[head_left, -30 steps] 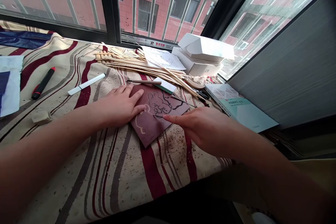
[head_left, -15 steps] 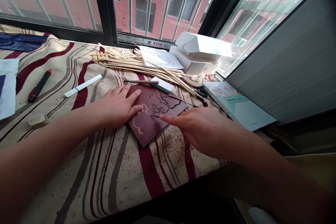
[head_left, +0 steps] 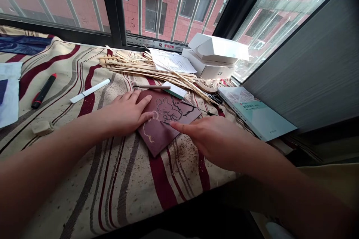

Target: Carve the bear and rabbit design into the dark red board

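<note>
A maroon-brown board (head_left: 158,143) lies at an angle on the striped cloth, bearing a dark line drawing of a rabbit-like animal (head_left: 168,110) and pale cut lines along its left side. My left hand (head_left: 131,112) rests flat with fingers spread on the board's left part. My right hand (head_left: 210,134) is closed around a carving tool (head_left: 165,122), index finger stretched along it. Only the thin metal end shows, low against the board near the drawing's lower edge; the handle is hidden in the hand.
Near the board's far edge lie a wooden-handled tool (head_left: 153,87), a white-and-green block (head_left: 175,90) and a thin metal tool (head_left: 198,107). Behind are wood strips (head_left: 134,68), paper (head_left: 171,61) and a white box (head_left: 214,69). A book (head_left: 260,114) lies right; a marker (head_left: 44,91) left.
My right hand and the carving tool have shifted slightly left across the board. My left hand stays in place on it. The whole view has moved a little.
</note>
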